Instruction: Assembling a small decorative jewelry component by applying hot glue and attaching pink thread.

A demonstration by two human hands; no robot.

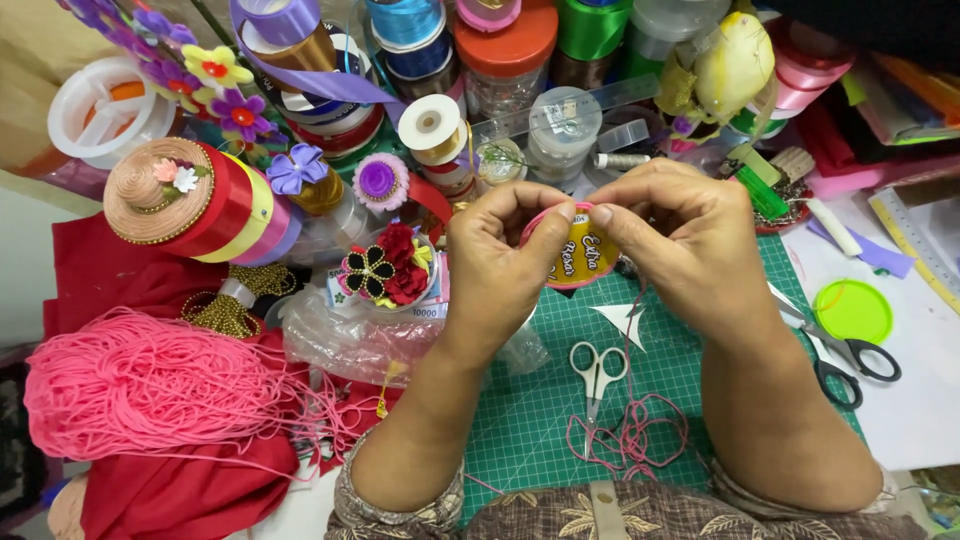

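My left hand [498,262] and my right hand [683,237] meet over a green cutting mat [540,400]. Together they hold a small round spool [578,250] with a pink rim and a yellow label; thumbs and forefingers pinch its top edge. A thin pink cord [632,430] hangs down from the hands and lies in a loose tangle on the mat. Small white-handled scissors [597,372] lie on the mat just below the hands.
A big bundle of pink cord [140,385] lies on red cloth [110,280] at left. Ribbon rolls [230,210], fabric flowers [385,268] and jars [505,60] crowd the back. Black-handled scissors [845,355], a green lid [852,311] and a ruler [915,245] lie at right.
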